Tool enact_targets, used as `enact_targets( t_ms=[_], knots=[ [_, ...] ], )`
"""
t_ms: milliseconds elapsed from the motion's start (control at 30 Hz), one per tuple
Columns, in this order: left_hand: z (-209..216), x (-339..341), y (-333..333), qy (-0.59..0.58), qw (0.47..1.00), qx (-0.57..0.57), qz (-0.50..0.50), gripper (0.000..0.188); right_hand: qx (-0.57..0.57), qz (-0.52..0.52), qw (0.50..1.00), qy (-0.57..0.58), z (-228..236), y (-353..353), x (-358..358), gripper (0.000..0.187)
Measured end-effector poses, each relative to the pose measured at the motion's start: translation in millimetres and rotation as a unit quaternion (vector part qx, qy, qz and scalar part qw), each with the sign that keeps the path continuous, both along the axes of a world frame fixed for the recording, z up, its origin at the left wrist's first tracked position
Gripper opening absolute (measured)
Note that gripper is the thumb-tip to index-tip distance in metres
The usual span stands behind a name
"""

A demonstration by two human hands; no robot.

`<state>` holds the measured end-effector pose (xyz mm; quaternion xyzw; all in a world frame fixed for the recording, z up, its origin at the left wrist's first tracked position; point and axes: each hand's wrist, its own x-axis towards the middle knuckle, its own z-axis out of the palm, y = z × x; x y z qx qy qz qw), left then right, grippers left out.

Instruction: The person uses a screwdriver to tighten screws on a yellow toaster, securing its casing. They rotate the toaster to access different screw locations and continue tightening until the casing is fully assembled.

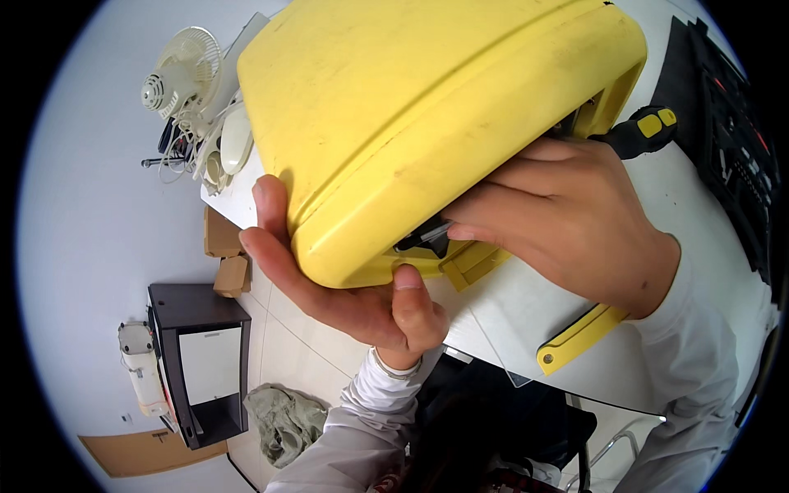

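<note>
Holding up big yellow casing [427, 115] over white counter [526, 320], tilted, underside edge facing camera. Cupping lower rim with left hand [345, 287], palm up, thumb pressing on near edge, fingers wrapped behind; grip closed on casing. Reaching in with right hand [567, 222], fingers curled around a dark part at the opening under the rim; exactly what is pinched there being hard to tell, so right grip staying unclear. Showing small black-and-silver piece [423, 238] just below right fingertips, sitting in the slot. Lying behind right hand: screwdriver [645, 131] with black-and-yellow handle, untouched. Resting on counter near right wrist: loose yellow strip [579, 337], already off the casing, apart from it. Judging progress: partway through taking apart or refitting, one strip separated, inner part at opening not yet freed or seated, casing not set down. Sitting far left on counter end: white fan [181, 70] with cables. Standing on floor below: black cabinet [197, 361], cardboard bits [226, 255], grey cloth [283, 419].
</note>
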<state>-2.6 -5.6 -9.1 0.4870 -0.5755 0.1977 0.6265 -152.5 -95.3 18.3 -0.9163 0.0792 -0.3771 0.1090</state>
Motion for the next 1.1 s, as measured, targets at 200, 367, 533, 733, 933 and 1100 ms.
enact_targets(
  t_ms=[200,367,533,733,933,1100],
  knots=[
    [-0.7,0.9,0.0,-0.005,1.0,0.004,0.002,0.085,0.076,-0.019,0.997,-0.011,0.6,6.9,1.3,0.021],
    [-0.8,-0.4,0.3,-0.005,1.0,-0.003,0.003,0.085,0.042,0.007,0.999,-0.034,3.0,2.6,4.2,0.02],
    [-0.7,-0.7,-0.6,-0.015,1.0,-0.001,-0.005,0.085,0.027,0.009,1.0,0.011,1.7,1.6,1.8,0.021],
    [-0.6,1.5,3.3,-0.018,1.0,0.024,-0.009,0.088,0.072,-0.015,0.996,0.045,9.7,5.6,1.4,0.019],
    [-0.1,0.8,2.8,-0.02,1.0,0.018,-0.01,0.087,0.138,0.031,0.99,-0.029,6.9,2.0,6.7,0.015],
    [-0.6,1.8,1.4,-0.03,0.999,0.017,0.001,0.085,0.167,0.053,0.984,0.028,7.6,-0.4,4.9,0.017]
  ],
)
